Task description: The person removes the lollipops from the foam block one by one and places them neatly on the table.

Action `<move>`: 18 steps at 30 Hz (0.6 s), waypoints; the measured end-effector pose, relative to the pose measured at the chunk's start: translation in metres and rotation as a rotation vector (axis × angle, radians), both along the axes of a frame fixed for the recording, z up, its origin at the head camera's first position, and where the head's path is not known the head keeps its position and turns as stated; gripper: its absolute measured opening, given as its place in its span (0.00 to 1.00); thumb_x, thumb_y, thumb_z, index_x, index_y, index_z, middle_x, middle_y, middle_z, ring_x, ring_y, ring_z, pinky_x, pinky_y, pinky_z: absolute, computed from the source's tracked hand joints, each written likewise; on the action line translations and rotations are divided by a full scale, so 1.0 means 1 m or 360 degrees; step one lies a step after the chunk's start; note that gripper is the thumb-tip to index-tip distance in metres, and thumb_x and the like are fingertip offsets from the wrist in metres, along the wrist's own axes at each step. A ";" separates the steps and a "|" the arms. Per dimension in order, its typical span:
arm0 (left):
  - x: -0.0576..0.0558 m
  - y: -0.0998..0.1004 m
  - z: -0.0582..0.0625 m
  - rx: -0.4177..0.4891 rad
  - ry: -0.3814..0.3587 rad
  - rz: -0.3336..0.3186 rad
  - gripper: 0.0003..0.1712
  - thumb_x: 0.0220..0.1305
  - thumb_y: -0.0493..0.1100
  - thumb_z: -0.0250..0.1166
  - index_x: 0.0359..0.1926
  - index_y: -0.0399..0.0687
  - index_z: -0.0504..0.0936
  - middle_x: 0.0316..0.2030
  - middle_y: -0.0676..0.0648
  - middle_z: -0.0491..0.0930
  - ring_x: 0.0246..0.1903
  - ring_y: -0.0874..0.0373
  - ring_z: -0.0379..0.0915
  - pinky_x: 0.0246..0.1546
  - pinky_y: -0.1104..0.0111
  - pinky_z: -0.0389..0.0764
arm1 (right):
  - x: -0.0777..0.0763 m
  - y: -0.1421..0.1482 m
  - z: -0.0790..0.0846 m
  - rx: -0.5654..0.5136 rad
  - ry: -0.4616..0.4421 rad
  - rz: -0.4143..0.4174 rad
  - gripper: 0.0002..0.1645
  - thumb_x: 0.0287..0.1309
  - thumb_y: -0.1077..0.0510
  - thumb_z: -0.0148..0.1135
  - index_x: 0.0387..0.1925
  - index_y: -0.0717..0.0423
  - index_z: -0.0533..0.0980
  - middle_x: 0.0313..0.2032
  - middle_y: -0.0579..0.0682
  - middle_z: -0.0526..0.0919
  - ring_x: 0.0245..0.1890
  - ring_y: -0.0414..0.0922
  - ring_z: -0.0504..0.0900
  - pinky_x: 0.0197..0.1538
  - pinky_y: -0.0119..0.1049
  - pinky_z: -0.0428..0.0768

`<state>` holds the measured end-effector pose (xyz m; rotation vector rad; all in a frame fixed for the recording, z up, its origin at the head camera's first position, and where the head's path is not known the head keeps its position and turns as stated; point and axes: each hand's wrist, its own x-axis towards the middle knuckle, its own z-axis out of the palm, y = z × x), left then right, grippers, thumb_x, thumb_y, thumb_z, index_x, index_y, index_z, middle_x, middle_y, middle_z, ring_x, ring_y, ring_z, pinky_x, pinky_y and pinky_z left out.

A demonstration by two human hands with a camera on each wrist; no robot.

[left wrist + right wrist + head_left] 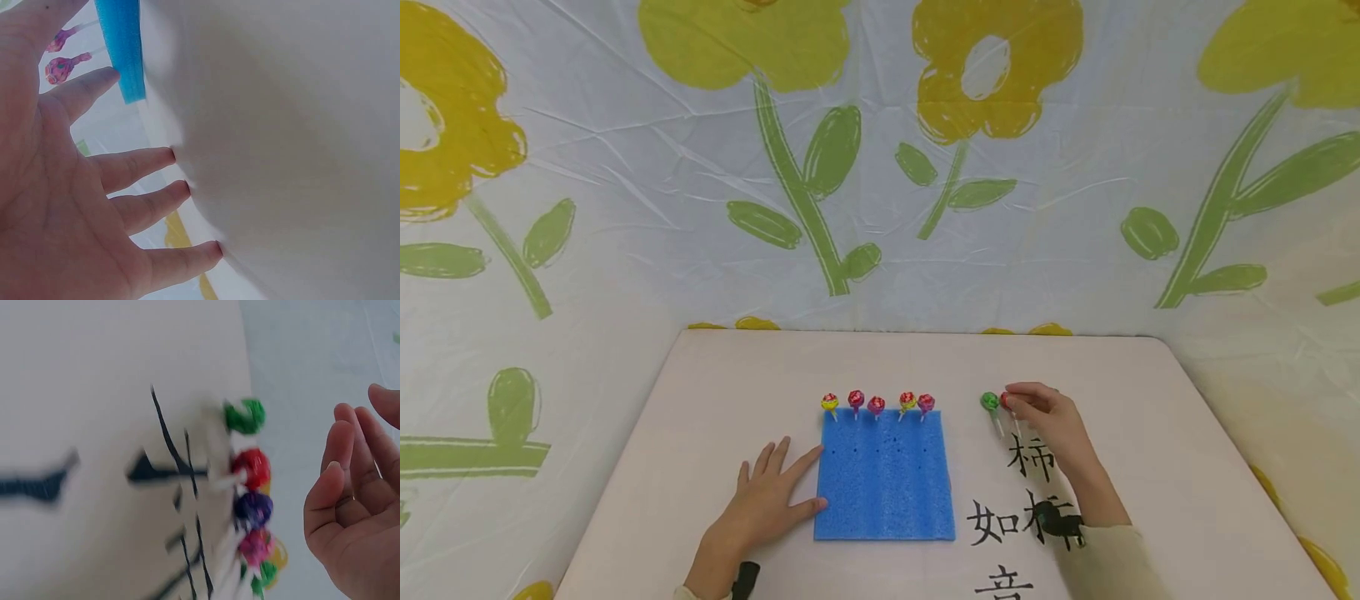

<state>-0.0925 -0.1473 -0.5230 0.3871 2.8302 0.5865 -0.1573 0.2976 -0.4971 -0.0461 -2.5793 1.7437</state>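
Observation:
My left hand [767, 500] rests beside the blue foam block [883, 492], fingers spread, with the thumb and index fingertip at its left edge. Several lollipops with red, yellow and pink wrappers, such as a red-and-yellow one [907, 401], stand in a row along the block's far edge. Over more lollipops at the right hovers my right hand [1058, 425], its fingers loosely bent. In the right wrist view that hand is apart from a green lollipop [245, 416], a red lollipop [251, 469], a purple lollipop [254, 509] and a pink lollipop [255, 546]; nothing shows in its fingers.
Black printed characters [996, 521] mark the pale tabletop [737, 375] right of the foam block. A row of small holes [877, 451] runs across the block. Flower-patterned cloth [700, 167] surrounds the table at the back and sides.

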 end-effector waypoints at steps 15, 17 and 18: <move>-0.002 0.001 0.000 -0.0033 0.0005 0.0001 0.45 0.59 0.71 0.64 0.74 0.67 0.65 0.74 0.34 0.55 0.72 0.31 0.46 0.61 0.26 0.47 | -0.011 -0.055 -0.017 -0.0249 -0.0085 0.0212 0.24 0.68 0.54 0.65 0.59 0.65 0.76 0.52 0.65 0.81 0.45 0.62 0.80 0.41 0.40 0.81; -0.002 0.001 0.000 -0.0034 0.0004 0.0000 0.45 0.59 0.71 0.64 0.74 0.67 0.65 0.74 0.34 0.55 0.72 0.31 0.46 0.61 0.26 0.47 | -0.012 -0.060 -0.017 -0.0276 -0.0108 0.0229 0.24 0.67 0.54 0.65 0.59 0.65 0.76 0.52 0.65 0.81 0.46 0.64 0.80 0.41 0.40 0.81; -0.002 0.001 0.000 -0.0035 0.0002 0.0000 0.45 0.59 0.71 0.64 0.74 0.67 0.65 0.74 0.34 0.55 0.72 0.31 0.46 0.62 0.26 0.47 | -0.012 -0.063 -0.018 -0.0278 -0.0114 0.0241 0.24 0.68 0.55 0.65 0.59 0.65 0.76 0.52 0.65 0.81 0.46 0.63 0.80 0.41 0.40 0.81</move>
